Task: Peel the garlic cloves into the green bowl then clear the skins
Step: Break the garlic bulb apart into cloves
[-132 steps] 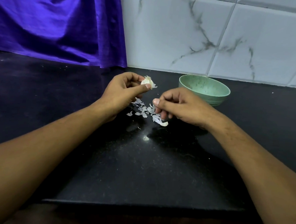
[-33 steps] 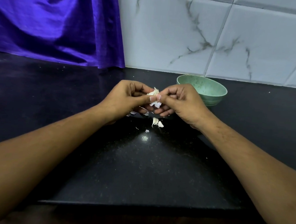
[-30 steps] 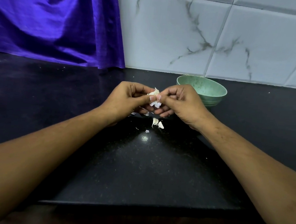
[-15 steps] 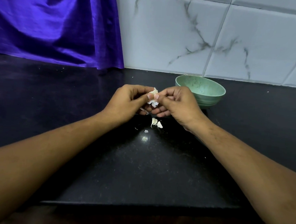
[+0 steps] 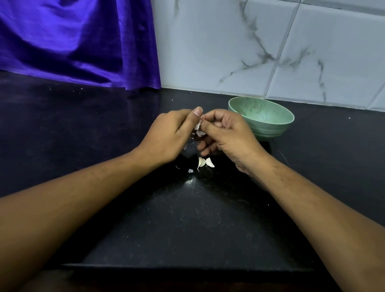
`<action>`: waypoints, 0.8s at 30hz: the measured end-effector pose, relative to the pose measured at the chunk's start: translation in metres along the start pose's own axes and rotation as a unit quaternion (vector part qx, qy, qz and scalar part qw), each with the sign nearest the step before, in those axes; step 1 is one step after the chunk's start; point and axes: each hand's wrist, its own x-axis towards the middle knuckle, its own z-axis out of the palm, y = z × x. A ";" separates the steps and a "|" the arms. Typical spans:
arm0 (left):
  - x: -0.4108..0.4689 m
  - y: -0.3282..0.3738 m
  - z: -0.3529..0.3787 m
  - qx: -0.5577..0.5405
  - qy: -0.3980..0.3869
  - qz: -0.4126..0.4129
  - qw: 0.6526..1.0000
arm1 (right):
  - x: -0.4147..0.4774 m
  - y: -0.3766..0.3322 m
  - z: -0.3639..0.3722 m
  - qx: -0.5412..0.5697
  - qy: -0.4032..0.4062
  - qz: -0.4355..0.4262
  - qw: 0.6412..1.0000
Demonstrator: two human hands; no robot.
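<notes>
Head view: left grip [image 5: 169, 135] and right grip [image 5: 228, 136] meet mid-table [image 5: 193, 225], both pinching one garlic clove [image 5: 198, 126]. Two loose cloves [image 5: 201, 162] lie just nearer. The green bowl [image 5: 264, 127] stands by the back edge.

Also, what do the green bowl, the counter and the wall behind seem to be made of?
Green bowl: probably plastic or a fibre composite, matte, with dark speckles and ridges round its side. Counter: likely polished black stone; it is glossy, flecked and mirrors a light. Wall: glossy tiles with grey marble-like veins and visible joints; ceramic or real marble, I cannot tell.
</notes>
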 end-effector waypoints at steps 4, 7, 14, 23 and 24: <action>0.000 0.006 0.002 -0.057 -0.016 -0.028 0.998 | -0.002 -0.004 0.000 0.033 0.014 0.008 0.999; 0.002 0.008 0.005 -0.067 -0.017 -0.044 0.997 | -0.003 -0.006 0.001 0.032 0.002 0.015 0.999; 0.008 0.000 0.007 -0.095 -0.036 -0.056 0.993 | -0.002 -0.004 -0.002 0.021 -0.008 0.004 1.000; 0.008 -0.005 0.006 -0.070 -0.045 -0.028 0.996 | -0.004 -0.004 -0.009 0.010 -0.037 -0.003 0.999; 0.009 -0.005 0.005 -0.067 -0.045 -0.026 0.996 | -0.004 -0.004 -0.010 0.012 -0.041 -0.002 0.999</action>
